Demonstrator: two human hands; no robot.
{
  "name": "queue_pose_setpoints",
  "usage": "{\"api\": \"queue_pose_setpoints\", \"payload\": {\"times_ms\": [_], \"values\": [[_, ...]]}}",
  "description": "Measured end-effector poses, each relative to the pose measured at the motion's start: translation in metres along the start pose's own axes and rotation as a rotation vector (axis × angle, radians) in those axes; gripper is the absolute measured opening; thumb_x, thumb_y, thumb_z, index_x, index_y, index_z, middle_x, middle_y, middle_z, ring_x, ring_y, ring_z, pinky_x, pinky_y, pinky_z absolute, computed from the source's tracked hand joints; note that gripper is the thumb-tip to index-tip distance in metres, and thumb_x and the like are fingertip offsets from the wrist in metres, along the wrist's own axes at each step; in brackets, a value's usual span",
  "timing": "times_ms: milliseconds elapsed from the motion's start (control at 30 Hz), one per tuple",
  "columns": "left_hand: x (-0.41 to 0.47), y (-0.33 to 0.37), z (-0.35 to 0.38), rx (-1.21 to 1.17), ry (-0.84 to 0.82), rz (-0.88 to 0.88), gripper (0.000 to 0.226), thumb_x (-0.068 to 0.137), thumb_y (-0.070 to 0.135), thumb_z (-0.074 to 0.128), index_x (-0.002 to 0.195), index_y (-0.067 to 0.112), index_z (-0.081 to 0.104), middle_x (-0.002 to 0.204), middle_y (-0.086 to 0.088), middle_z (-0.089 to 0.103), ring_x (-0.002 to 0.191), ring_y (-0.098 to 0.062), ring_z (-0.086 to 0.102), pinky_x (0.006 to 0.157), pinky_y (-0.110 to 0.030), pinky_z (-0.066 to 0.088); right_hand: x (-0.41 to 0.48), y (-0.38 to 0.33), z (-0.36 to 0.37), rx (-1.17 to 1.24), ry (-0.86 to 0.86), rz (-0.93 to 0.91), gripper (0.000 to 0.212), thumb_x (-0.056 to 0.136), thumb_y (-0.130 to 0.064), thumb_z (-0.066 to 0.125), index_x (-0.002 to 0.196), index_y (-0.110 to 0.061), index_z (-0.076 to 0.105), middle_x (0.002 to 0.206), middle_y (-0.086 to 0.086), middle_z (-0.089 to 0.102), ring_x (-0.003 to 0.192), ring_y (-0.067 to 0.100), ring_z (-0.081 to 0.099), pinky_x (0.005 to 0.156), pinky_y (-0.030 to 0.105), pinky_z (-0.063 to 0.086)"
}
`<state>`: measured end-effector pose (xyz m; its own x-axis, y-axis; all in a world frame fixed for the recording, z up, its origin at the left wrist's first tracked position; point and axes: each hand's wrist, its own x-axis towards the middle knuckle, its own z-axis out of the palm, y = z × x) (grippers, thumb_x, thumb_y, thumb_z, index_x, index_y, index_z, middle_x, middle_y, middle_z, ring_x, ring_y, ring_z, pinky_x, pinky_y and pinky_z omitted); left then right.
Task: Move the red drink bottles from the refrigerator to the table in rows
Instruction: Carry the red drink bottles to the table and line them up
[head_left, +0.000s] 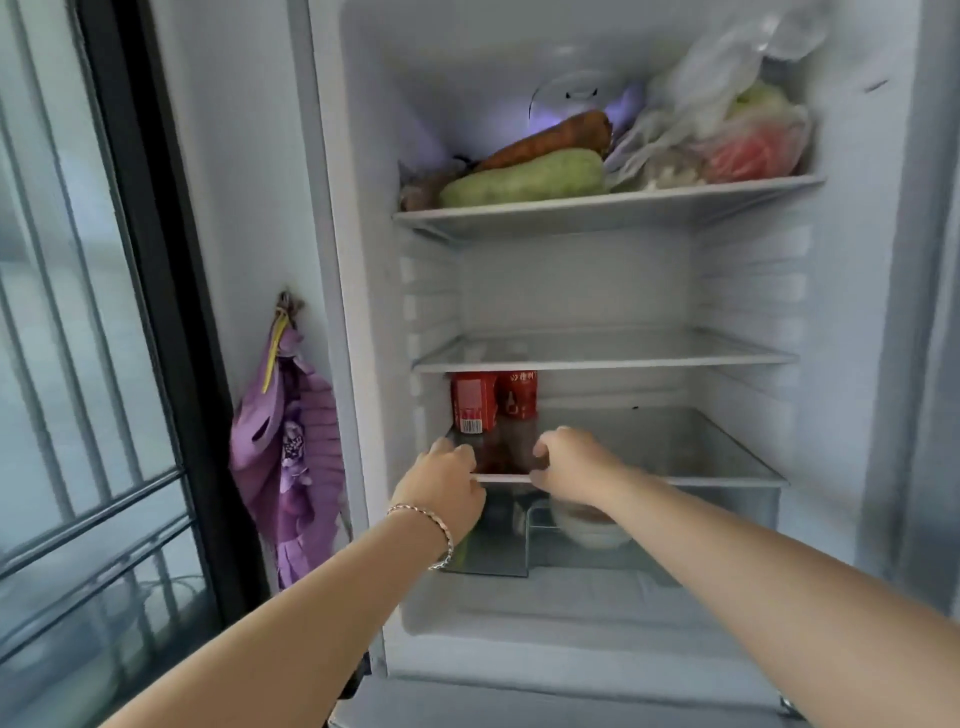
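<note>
From the head camera: looks into the open refrigerator (753, 291). Finds two red drink bottles (474, 402) upright and side by side at the ten o'clock corner of the lower glass shelf (675, 441), with tops hidden behind the shelf above. Places the left hand (447, 483), with a bracelet (421, 517) at the wrist, at the seven o'clock front edge of that shelf, with the bottles at twelve o'clock from it. Places the right hand (571, 465) just beside it, with the bottles at eleven o'clock. Shows both sets of fingers loosely curled and holding no bottle; cannot tell whether fingertips touch the shelf lip. Shows no table anywhere. Probably full, so moderately heavy for a single hand; likely firm-walled yet cold and perhaps slick with moisture. Best taken round the labelled mid-body, thumb opposite fingers, one per hand. Calls for a level pull toward six o'clock, kept upright to clear the low shelf overhead.
</note>
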<state>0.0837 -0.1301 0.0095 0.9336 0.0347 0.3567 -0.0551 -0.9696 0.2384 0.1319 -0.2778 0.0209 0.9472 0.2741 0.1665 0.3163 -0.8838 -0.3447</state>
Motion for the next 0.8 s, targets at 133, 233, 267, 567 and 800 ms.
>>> {"api": "queue_pose_setpoints", "payload": {"times_ms": [133, 233, 267, 567, 800], "values": [[0.055, -0.008, 0.034, 0.055, -0.068, -0.013, 0.026, 0.094, 0.017, 0.042, 0.116, 0.01, 0.053, 0.119, -0.008, 0.053, 0.105, -0.026, 0.055, 0.092, -0.036, 0.047, 0.1, 0.008, 0.03, 0.286, -0.073, -0.022, 0.043, 0.087, -0.016, 0.064, 0.128, -0.01, 0.053, 0.126, 0.007, 0.059, 0.117, 0.026, 0.056, 0.089, 0.026, 0.042], [0.073, -0.018, 0.051, 0.103, -0.115, -0.032, 0.025, 0.095, 0.019, 0.04, 0.114, 0.012, 0.055, 0.117, -0.005, 0.053, 0.105, -0.022, 0.053, 0.086, -0.029, 0.044, 0.164, 0.007, 0.065, 0.55, -0.058, 0.021, 0.085, 0.073, -0.02, 0.078, 0.144, -0.011, 0.031, 0.139, 0.009, 0.049, 0.13, 0.027, 0.046, 0.108, 0.036, 0.038], [0.077, -0.022, 0.055, 0.128, -0.106, -0.021, 0.024, 0.095, 0.02, 0.04, 0.111, 0.013, 0.056, 0.116, -0.004, 0.053, 0.106, -0.021, 0.052, 0.085, -0.027, 0.042, 0.181, 0.006, 0.076, 0.656, -0.052, 0.065, 0.102, 0.069, -0.02, 0.081, 0.148, -0.011, 0.018, 0.144, 0.009, 0.043, 0.134, 0.027, 0.041, 0.112, 0.039, 0.034], [0.087, -0.036, 0.064, 0.129, -0.041, 0.056, 0.025, 0.094, 0.021, 0.039, 0.111, 0.017, 0.057, 0.114, 0.001, 0.053, 0.105, -0.016, 0.049, 0.081, -0.021, 0.035, 0.241, -0.007, 0.09, 0.765, 0.051, 0.266, 0.11, 0.059, -0.041, 0.083, 0.146, -0.016, 0.021, 0.148, 0.012, 0.032, 0.136, 0.032, 0.032, 0.114, 0.048, 0.027], [0.077, -0.041, 0.042, -0.296, 0.163, 0.016, 0.028, 0.091, 0.012, 0.05, 0.117, 0.02, 0.058, 0.108, 0.01, 0.059, 0.084, 0.001, 0.053, 0.073, -0.004, 0.038, 0.186, -0.01, 0.082, 0.828, -0.016, 0.16, 0.102, 0.051, -0.034, 0.088, 0.137, -0.016, 0.035, 0.127, 0.0, 0.056, 0.12, 0.021, 0.054, 0.101, 0.035, 0.045]]}}
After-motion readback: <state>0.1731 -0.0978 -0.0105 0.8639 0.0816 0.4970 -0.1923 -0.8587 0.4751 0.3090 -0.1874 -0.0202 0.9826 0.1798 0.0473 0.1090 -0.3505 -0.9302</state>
